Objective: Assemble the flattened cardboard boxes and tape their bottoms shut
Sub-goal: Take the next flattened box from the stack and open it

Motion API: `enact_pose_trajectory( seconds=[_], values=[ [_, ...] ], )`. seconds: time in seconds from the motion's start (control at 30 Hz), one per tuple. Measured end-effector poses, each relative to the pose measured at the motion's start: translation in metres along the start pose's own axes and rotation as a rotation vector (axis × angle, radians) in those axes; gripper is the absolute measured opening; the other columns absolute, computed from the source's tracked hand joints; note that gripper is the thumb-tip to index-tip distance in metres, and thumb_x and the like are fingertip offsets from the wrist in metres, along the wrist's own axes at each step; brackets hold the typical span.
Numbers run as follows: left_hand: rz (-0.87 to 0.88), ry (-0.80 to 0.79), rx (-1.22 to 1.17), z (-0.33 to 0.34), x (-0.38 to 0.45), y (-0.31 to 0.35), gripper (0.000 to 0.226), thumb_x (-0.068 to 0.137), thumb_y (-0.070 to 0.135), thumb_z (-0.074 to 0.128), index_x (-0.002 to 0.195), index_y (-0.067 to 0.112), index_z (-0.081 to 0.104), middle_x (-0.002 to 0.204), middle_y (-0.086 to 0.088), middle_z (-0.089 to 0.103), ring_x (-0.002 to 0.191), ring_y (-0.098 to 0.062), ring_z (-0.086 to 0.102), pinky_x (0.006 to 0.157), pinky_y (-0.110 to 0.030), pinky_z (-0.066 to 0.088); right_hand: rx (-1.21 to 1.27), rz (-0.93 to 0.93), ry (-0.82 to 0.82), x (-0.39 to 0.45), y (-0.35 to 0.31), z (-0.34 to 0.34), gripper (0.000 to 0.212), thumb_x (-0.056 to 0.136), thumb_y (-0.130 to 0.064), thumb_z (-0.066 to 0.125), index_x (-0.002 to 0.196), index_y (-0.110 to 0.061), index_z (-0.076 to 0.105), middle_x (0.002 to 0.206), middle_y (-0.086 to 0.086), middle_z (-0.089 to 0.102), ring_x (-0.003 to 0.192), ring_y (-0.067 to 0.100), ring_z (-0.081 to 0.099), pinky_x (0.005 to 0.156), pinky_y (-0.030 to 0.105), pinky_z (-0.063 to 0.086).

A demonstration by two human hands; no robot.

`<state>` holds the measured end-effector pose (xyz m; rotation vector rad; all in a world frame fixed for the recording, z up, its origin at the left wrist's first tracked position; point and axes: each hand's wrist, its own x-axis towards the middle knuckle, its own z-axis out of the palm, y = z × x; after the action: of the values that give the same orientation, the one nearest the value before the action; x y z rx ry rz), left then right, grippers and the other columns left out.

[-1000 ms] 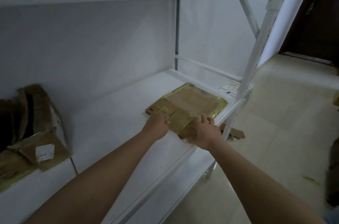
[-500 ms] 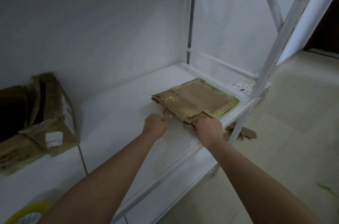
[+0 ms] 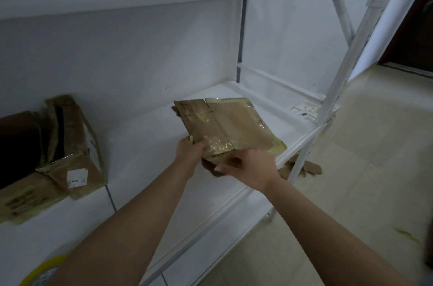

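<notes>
Now left hand (image 3: 191,150) grips near edge of flattened brown taped cardboard box (image 3: 225,125), tilted above white metal shelf (image 3: 150,135); right hand (image 3: 248,168) holds box's underside, fingers curled.

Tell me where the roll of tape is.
In the head view, the yellow tape roll sits at the bottom-left corner on the white shelf, below the opened cardboard boxes.
</notes>
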<state>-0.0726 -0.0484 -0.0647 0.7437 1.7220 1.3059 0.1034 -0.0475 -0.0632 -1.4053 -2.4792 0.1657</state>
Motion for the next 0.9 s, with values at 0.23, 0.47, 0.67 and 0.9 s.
enact_pose_trajectory(
  seconds=[0.23, 0.47, 0.67, 0.9],
  values=[
    [0.099, -0.219, 0.013, -0.095, -0.015, 0.009, 0.031, 0.092, 0.026, 0.065, 0.119, 0.011, 0.063, 0.104, 0.002, 0.07, 0.084, -0.008, 0.07, 0.067, -0.017, 0.055, 0.262, 0.43, 0.15, 0.001, 0.001, -0.013, 0.058, 0.094, -0.063, 0.037, 0.125, -0.019, 0.057, 0.115, 0.012, 0.065, 0.11, 0.034, 0.058, 0.087, 0.041, 0.047],
    [0.063, -0.351, 0.045, -0.162, -0.033, 0.007, 0.041, 0.082, 0.036, 0.065, 0.113, 0.01, 0.067, 0.11, -0.005, 0.072, 0.102, -0.021, 0.069, 0.092, -0.036, 0.053, 0.289, 0.714, 0.257, -0.015, -0.013, 0.009, 0.06, 0.097, -0.05, 0.038, 0.135, -0.004, 0.04, 0.136, 0.021, 0.049, 0.124, 0.043, 0.044, 0.102, 0.05, 0.037],
    [0.157, -0.221, 0.114, -0.213, -0.068, -0.001, 0.03, 0.082, 0.04, 0.069, 0.109, 0.027, 0.065, 0.104, 0.007, 0.072, 0.095, -0.008, 0.069, 0.085, -0.026, 0.055, 0.572, 0.737, 0.207, -0.025, -0.053, 0.022, 0.055, 0.099, -0.052, 0.035, 0.125, -0.005, 0.045, 0.123, 0.016, 0.055, 0.109, 0.038, 0.056, 0.094, 0.051, 0.045],
    [0.274, 0.04, 0.157, -0.272, -0.14, -0.009, 0.015, 0.092, 0.037, 0.061, 0.102, 0.028, 0.066, 0.086, 0.019, 0.069, 0.072, 0.008, 0.066, 0.059, -0.008, 0.049, 0.695, 0.624, 0.19, -0.055, -0.118, 0.028, 0.054, 0.1, -0.05, 0.036, 0.131, -0.007, 0.043, 0.128, 0.014, 0.054, 0.111, 0.037, 0.055, 0.088, 0.046, 0.043]
  ],
)
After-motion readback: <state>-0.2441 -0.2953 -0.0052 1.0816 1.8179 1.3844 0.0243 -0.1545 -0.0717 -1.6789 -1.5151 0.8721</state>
